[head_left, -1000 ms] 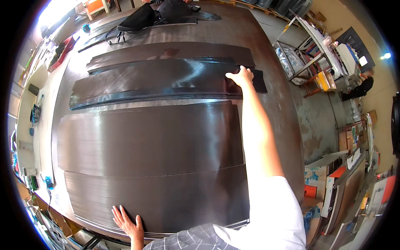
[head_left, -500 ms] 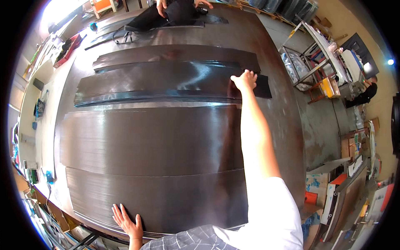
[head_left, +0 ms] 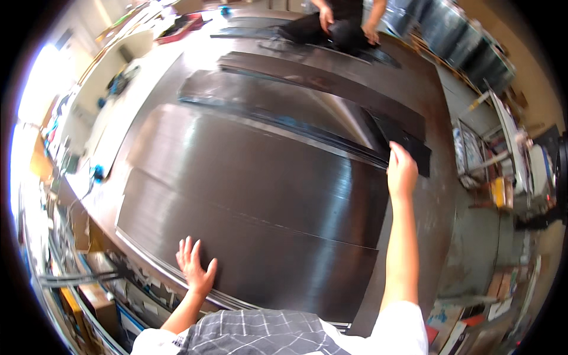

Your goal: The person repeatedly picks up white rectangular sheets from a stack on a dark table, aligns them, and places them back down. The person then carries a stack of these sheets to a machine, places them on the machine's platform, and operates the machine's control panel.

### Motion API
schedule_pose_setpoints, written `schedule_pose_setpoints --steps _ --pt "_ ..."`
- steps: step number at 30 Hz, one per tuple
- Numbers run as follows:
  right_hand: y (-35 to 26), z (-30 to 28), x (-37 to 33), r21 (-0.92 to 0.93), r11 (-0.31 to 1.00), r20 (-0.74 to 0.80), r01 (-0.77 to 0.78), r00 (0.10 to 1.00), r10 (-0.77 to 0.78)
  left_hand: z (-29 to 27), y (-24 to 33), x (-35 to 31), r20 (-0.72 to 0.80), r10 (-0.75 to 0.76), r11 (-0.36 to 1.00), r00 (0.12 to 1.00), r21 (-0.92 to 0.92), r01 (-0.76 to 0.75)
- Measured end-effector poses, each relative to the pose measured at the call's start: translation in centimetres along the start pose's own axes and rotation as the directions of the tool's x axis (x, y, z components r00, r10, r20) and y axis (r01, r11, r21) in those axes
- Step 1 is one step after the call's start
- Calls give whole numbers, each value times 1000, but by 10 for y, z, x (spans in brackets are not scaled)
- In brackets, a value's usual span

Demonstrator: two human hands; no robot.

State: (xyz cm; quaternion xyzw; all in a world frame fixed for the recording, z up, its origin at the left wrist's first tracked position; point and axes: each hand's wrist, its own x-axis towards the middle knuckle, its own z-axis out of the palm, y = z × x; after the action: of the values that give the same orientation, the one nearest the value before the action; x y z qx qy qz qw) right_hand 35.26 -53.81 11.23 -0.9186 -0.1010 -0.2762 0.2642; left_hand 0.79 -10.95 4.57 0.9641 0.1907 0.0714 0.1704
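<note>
My left hand [head_left: 196,267] lies on the nearest dark, glossy flat sheet [head_left: 284,260] with its fingers spread. My right hand [head_left: 402,170] is closed, pinching the near right corner of the top sheet on the middle stack [head_left: 254,97]. That top sheet looks thin and shiny, and its right end bends up in a bright curve. Beside my right hand, a dull black piece [head_left: 408,145] shows under the raised end. Another wide dark sheet [head_left: 260,160] lies between the near sheet and the middle stack. My right fingertips are partly hidden behind the hand.
Farther back is a narrow dark strip stack [head_left: 325,80]. Across the large brown table [head_left: 436,195], another person's hands [head_left: 371,31] handle black material. A white bench [head_left: 112,127] stands left, a metal rack [head_left: 500,139] right. Wrapped rolls [head_left: 438,29] stand at the back right.
My view has turned, so the table appears tilted. My right hand has gone from lying spread on the middle stack to pinching its top sheet, whose right end has lifted. My left hand remains flat.
</note>
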Motion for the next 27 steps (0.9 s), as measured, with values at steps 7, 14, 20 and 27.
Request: schedule_pose_setpoints --steps 7,14,20,27 --pt "-147 -99 -178 369 929 253 -2 962 -99 34 81 78 268 29 196 963 -946 257" --pt "-144 -178 -302 256 813 362 -523 832 421 56 114 123 562 140 -554 815 -638 535" --pt "-104 -221 -369 138 716 332 -685 713 618 65 113 105 635 119 -381 763 -681 626" --pt "-35 -254 -408 -327 699 360 -636 600 714 68 97 100 592 259 -405 763 -651 642"
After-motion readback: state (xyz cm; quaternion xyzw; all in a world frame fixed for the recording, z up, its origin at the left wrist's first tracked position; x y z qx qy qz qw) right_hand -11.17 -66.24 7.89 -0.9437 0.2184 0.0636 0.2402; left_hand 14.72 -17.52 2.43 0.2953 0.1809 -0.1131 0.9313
